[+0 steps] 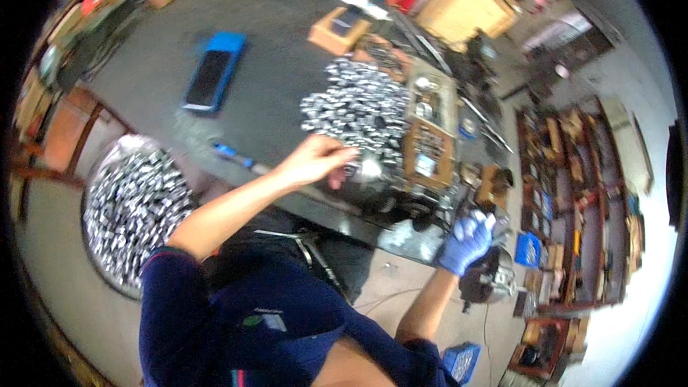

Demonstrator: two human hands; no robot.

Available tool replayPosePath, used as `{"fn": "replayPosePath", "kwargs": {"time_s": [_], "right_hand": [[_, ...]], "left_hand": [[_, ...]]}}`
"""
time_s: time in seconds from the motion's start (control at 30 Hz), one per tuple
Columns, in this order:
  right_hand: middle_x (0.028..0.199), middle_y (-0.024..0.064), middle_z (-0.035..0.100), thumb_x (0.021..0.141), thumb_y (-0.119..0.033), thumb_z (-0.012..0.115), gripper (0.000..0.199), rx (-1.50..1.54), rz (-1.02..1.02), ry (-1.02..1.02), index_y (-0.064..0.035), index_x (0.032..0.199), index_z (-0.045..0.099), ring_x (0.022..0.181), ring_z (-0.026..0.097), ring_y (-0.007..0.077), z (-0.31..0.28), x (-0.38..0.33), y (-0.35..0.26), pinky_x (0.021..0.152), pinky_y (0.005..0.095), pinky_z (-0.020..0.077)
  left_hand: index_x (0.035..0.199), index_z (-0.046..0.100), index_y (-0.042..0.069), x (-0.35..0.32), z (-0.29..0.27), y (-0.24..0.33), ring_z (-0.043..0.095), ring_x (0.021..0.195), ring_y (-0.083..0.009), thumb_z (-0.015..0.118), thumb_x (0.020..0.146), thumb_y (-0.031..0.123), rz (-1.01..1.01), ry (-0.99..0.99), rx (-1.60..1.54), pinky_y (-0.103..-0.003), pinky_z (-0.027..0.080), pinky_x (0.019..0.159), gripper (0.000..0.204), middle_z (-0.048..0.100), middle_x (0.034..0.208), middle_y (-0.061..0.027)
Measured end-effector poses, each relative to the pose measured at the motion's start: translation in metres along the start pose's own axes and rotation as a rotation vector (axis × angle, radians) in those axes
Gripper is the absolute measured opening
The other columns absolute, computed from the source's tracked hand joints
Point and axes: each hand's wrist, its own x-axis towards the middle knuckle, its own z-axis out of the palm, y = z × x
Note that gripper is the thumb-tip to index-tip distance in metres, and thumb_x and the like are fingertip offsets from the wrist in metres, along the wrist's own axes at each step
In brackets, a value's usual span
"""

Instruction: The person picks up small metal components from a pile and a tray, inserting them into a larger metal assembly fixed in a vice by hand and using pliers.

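Note:
My left hand, bare, reaches over the bench edge with thumb and fingers pinched together. Whatever lies between its fingertips is too small and blurred to name. Right beside those fingers is a rounded shiny metal machine part. Just beyond it spreads a heap of small silvery metal pieces on the bench. My right hand, in a blue-purple glove, is at the bench's right end with its fingers curled. Light-coloured shapes show at its fingertips, but blur hides what they are.
A large round container of similar metal pieces stands at left. On the dark bench lie a blue-cased phone, a blue-handled tool and a cardboard box. A wooden tray sits beside the heap. Shelves line the right.

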Motion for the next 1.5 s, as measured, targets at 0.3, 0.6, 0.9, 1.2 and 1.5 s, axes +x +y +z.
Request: {"fn": "replayPosePath", "kwargs": {"time_s": [0.3,0.6,0.9,1.2,1.5], "right_hand": [[0.061,0.0019,0.056,0.087,-0.030,0.047,0.028,-0.027,0.271,0.311,-0.0060,0.078,0.058,0.052,0.055,0.0155,-0.049,0.020,0.088,0.049,0.0282,0.0474],[0.044,-0.0044,0.038,0.088,-0.035,0.052,0.032,-0.067,0.116,-0.046,-0.0103,0.067,0.051,0.033,0.032,0.0053,-0.002,0.076,0.034,0.032,0.0189,0.0272],[0.048,-0.0016,0.042,0.087,-0.034,0.052,0.034,0.057,0.043,-0.069,-0.0021,0.077,0.054,0.037,0.036,0.0056,-0.025,-0.017,0.007,0.031,0.0195,0.0290],[0.052,-0.0025,0.046,0.086,-0.034,0.054,0.031,0.040,0.226,0.162,-0.0071,0.071,0.056,0.038,0.036,0.0044,-0.072,0.004,0.081,0.032,0.0178,0.0255],[0.050,-0.0020,0.044,0.087,-0.035,0.053,0.034,0.088,0.217,0.165,-0.0041,0.074,0.058,0.038,0.037,0.0063,-0.069,-0.014,0.072,0.033,0.0188,0.0285]], "left_hand": [[0.092,0.056,-0.008,0.000,0.002,-0.004,0.059,0.059,-0.0129,0.060,0.083,0.012,0.089,-0.062,-0.272,-0.025,0.050,0.049,0.022,0.060,0.073,-0.0098],[0.085,0.062,-0.001,-0.115,-0.090,0.010,0.055,0.050,-0.0100,0.062,0.080,0.021,0.044,0.279,0.350,-0.025,0.046,0.049,0.023,0.060,0.063,-0.0059],[0.084,0.060,0.000,-0.237,-0.156,-0.005,0.060,0.066,-0.0355,0.065,0.070,0.020,-0.346,0.789,1.417,-0.043,0.046,0.060,0.025,0.059,0.067,-0.0198],[0.081,0.064,0.004,0.030,-0.076,-0.038,0.061,0.077,-0.0326,0.059,0.077,0.040,0.042,0.495,0.918,-0.042,0.047,0.067,0.037,0.062,0.074,-0.0169],[0.086,0.057,0.005,0.038,-0.061,-0.055,0.061,0.074,-0.0346,0.053,0.072,0.016,0.148,0.351,1.238,-0.044,0.048,0.067,0.018,0.062,0.077,-0.0169]]}}
